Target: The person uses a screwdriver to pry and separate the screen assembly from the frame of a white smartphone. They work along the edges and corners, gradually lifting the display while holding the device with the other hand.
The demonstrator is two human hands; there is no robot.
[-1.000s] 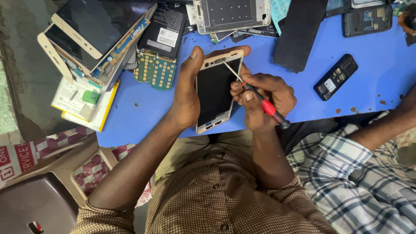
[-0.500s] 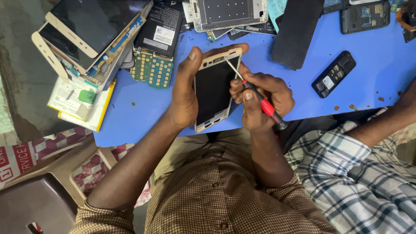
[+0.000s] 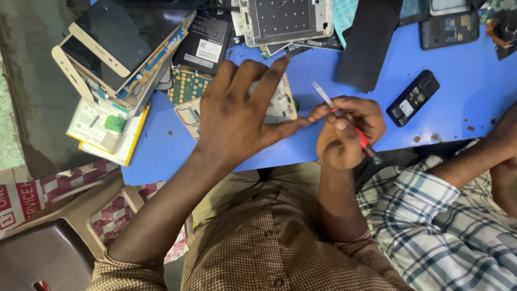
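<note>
A white opened phone body (image 3: 281, 103) lies flat on the blue table (image 3: 447, 102). My left hand (image 3: 242, 116) is spread over it, palm down and fingers apart, hiding most of it; one fingertip reaches right and touches my right hand. My right hand (image 3: 347, 132) is closed around a small screwdriver (image 3: 325, 96) with a red grip. Its thin metal shaft points up and to the left, just clear of the phone's right edge.
A pile of phone screens and frames (image 3: 116, 51) sits at the far left, with a black battery (image 3: 204, 43) and a green keypad board (image 3: 188, 86) beside it. A silver chassis (image 3: 285, 19), a black slab (image 3: 369, 43) and a small black phone (image 3: 413, 98) lie beyond. Another person's plaid sleeve (image 3: 447, 215) is at right.
The phone body, held tilted up in my left hand before, now lies on the table under my open, spread left hand. The screwdriver tip has come off the phone and moved right.
</note>
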